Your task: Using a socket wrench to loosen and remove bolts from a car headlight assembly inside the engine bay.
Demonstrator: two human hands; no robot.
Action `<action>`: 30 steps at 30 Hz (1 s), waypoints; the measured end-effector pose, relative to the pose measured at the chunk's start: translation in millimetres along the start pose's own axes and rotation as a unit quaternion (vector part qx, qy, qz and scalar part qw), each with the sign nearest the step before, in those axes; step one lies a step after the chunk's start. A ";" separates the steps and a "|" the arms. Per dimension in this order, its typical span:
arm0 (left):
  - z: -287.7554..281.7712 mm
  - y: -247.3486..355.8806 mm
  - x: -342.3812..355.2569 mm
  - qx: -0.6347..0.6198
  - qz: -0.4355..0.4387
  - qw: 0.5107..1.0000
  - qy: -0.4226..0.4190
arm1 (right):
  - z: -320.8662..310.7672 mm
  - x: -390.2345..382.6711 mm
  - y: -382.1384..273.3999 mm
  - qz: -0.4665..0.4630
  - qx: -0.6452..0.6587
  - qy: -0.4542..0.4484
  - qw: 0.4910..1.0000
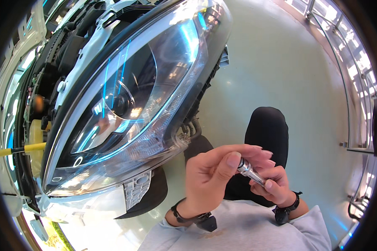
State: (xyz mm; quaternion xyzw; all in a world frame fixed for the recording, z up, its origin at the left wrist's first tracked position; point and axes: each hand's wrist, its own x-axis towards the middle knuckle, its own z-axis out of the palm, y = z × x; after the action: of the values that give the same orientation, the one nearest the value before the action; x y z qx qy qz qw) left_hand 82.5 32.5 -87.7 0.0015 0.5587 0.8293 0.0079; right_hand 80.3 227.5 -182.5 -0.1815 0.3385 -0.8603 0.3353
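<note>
A short chrome socket tool (249, 171) with a dark upper end sits between my two hands, slanting down to the right. My right hand (276, 186) is closed round its lower end, thumb and fingers pinching the metal. Against the dark upper end rests the thumb of my left hand (211, 173), whose long fingers reach over behind the tool. What lies inside the left palm is hidden. Just left of my hands is a large clear car headlight (125, 100), tilted, with a lens and a chrome-edged housing.
Engine bay parts (67, 54) run along the left behind the headlight. A yellow and black rod (19, 149) juts in there. A plastic bracket (137, 190) sticks out under the headlight. My bent knee (267, 129) stands ahead of my hands. Metal rails (343, 79) line the right side.
</note>
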 end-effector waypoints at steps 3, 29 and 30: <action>6.1 0.0 4.1 0.050 0.060 0.997 0.023 | -5.8 8.6 -9.0 -0.025 -0.080 0.012 0.996; -15.5 -20.0 35.0 0.254 0.272 0.922 0.110 | -28.2 49.0 -40.7 -0.259 -0.469 0.036 0.844; -16.7 -21.1 34.7 0.283 0.284 0.910 0.106 | -28.9 49.2 -40.8 -0.263 -0.470 0.035 0.842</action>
State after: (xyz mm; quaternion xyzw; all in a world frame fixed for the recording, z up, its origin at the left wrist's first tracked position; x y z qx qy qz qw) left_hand 47.8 25.5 -113.7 0.0746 0.7435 0.5991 -0.2876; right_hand 11.2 228.7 -169.9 -0.3692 0.6534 -0.6596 -0.0415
